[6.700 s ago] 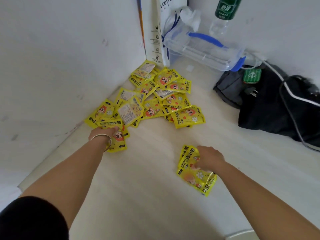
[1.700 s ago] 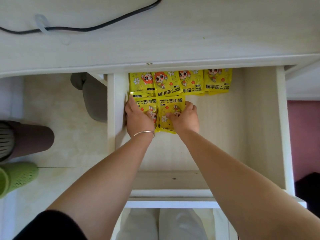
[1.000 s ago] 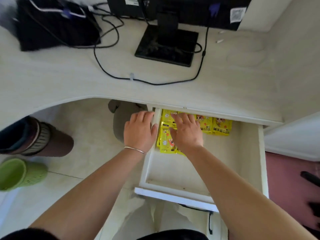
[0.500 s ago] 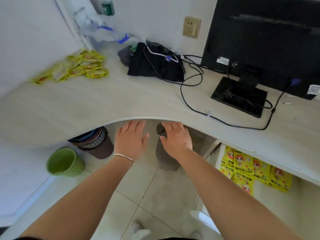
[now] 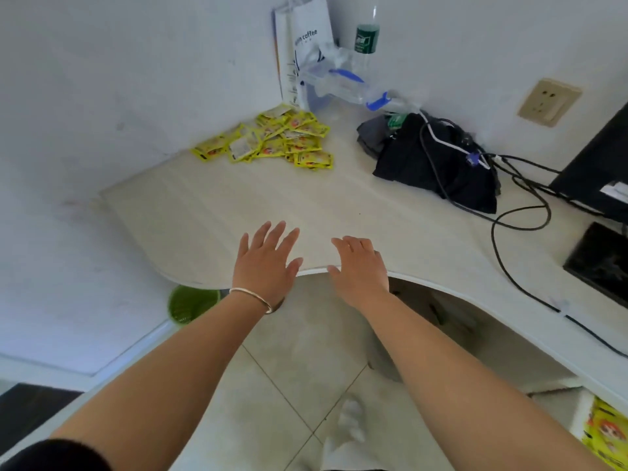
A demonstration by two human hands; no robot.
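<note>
Both hands are empty here. The left hand [image 5: 263, 263] has its fingers spread wide and straight, with a thin bracelet [image 5: 251, 295] on the wrist. The right hand [image 5: 360, 266] is relaxed, fingers only slightly bent. They sit side by side over the curved front edge of the surface [image 5: 238, 205]; can't tell if they actually touch it.

The pile of yellow packets [image 5: 272, 142] is way off in the far left corner of the surface, against the wall and well apart from both hands. Just behind it stand a white paper bag [image 5: 306, 39], a clear plastic box [image 5: 339, 83] with a blue handle, and a green-labelled bottle [image 5: 366, 39]. A black bag [image 5: 428, 164] with cables [image 5: 509, 226] lies along the back edge to the right. A few more yellow ones [image 5: 605, 433] peek out below the surface's right end. A green basket [image 5: 190, 307] is on the floor under the left edge.
</note>
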